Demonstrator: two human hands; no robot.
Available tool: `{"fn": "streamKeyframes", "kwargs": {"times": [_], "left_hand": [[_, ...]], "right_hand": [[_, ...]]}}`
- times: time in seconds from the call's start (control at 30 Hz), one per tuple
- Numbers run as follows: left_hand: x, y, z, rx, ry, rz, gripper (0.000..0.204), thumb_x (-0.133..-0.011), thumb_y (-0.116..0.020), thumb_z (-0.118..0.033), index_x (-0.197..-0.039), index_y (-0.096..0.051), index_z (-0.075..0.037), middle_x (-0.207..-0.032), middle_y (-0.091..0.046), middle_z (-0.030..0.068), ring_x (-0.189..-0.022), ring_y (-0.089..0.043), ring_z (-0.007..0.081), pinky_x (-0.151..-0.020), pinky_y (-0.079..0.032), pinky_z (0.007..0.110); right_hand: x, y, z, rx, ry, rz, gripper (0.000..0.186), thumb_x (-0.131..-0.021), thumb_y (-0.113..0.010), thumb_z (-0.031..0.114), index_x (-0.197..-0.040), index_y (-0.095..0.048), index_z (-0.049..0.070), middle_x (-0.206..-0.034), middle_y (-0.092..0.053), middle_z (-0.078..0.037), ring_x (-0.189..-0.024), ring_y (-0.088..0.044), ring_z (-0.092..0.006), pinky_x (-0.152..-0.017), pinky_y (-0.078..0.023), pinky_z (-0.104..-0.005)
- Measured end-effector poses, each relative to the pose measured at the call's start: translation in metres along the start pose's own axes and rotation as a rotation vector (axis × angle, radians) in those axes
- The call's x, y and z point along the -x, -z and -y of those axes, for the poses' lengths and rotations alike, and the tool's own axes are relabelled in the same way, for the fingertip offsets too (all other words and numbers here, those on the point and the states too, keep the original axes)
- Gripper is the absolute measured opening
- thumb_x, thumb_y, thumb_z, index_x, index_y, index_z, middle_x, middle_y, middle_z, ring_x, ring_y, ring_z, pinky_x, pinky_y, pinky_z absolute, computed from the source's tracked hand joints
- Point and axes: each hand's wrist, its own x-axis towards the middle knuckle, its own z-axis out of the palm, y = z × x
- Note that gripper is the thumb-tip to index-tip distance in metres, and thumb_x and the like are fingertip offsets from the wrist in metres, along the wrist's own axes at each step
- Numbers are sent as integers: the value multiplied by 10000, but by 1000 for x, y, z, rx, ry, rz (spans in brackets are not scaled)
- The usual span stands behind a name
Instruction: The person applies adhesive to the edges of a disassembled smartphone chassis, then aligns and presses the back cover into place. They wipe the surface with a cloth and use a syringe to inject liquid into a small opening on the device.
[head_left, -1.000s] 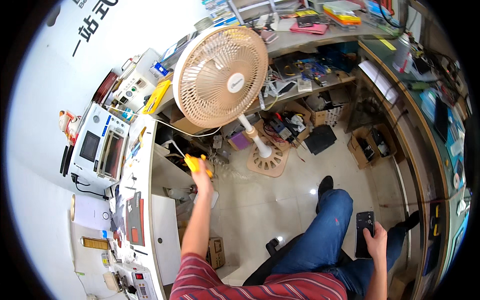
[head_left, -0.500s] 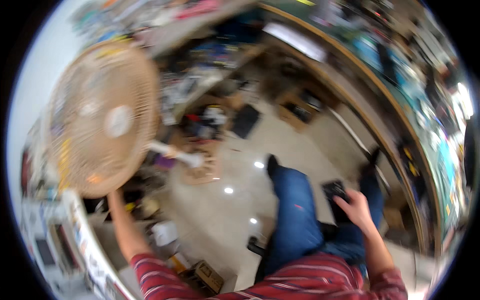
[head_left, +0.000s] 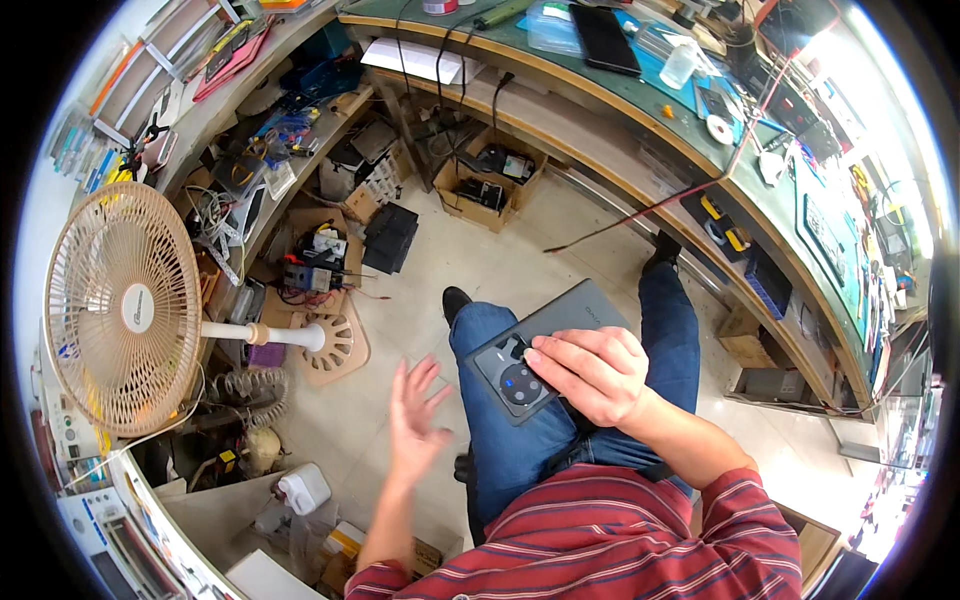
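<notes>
My right hand (head_left: 590,375) grips a dark grey phone (head_left: 550,310) over my lap, its back facing up, with the fingers over the large black camera block (head_left: 510,385). My left hand (head_left: 418,420) is to the left of the phone and a little lower, fingers spread and slightly blurred, holding nothing. Beneath the phone are my legs in blue jeans (head_left: 480,435).
A beige pedestal fan (head_left: 85,290) stands at left. A workbench (head_left: 640,95) with tools, phones and cables curves from the back to the right. Cardboard boxes (head_left: 465,205) lie under it. A thin red cable (head_left: 650,205) crosses the bench front.
The view has swung rightward, toward the long bench. My left hand has let go of the yellow object by the fan. My right hand has lifted the phone and now holds it sideways.
</notes>
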Motion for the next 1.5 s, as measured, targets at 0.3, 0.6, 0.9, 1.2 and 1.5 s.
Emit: {"fn": "streamKeyframes", "kwargs": {"times": [0.3, 0.6, 0.9, 1.2, 1.5], "left_hand": [[-22, -162, -22, 133, -320, 134, 1330, -689, -965, -393, -1634, -92, -56, -1595, -333, 246, -1479, -367, 384, -1205, -332, 498], [-40, -217, -43, 643, 92, 326, 1158, -747, -780, -727, -1574, -303, -72, -1450, -510, 146, -1276, -562, 289, -1126, -451, 484], [-42, -289, -39, 738, 329, 650, 1218, -723, -749, -791, -1540, -346, 17, -1382, -566, 170, -1176, -606, 292, -1036, -514, 444], [-27, -332, -32, 554, 501, 721, 1109, -754, -715, -805, -1526, -419, -65, -1394, -575, 166, -1225, -614, 298, -1031, -545, 442], [-33, -364, -23, 605, 663, 804, 1178, -732, -739, -799, -1522, -404, 8, -1376, -583, 209, -1152, -648, 284, -999, -556, 428]], "right_hand": [[38, 69, 7, -64, -32, -23, 428, -671, -678, 160, -1080, -778, 79, -1101, -740, -36, -877, -649, -150, -703, -473, -279], [79, 152, 16, -392, -255, 147, 539, -697, -845, 294, -1172, -735, 65, -1294, -673, -85, -1076, -639, -237, -922, -496, -405], [126, 205, 3, -158, -259, -17, 448, -671, -823, 281, -1065, -780, 73, -1217, -713, -54, -1064, -631, -210, -930, -505, -384], [142, 243, -37, 5, -319, 91, 841, -892, -341, 859, -1260, -748, 221, -1480, -475, -213, -1358, -366, -401, -1124, -333, -634], [159, 288, -81, 98, -747, -88, 587, -910, -710, 484, -1273, -672, 25, -1311, -611, -213, -1170, -594, -382, -967, -490, -469]]}}
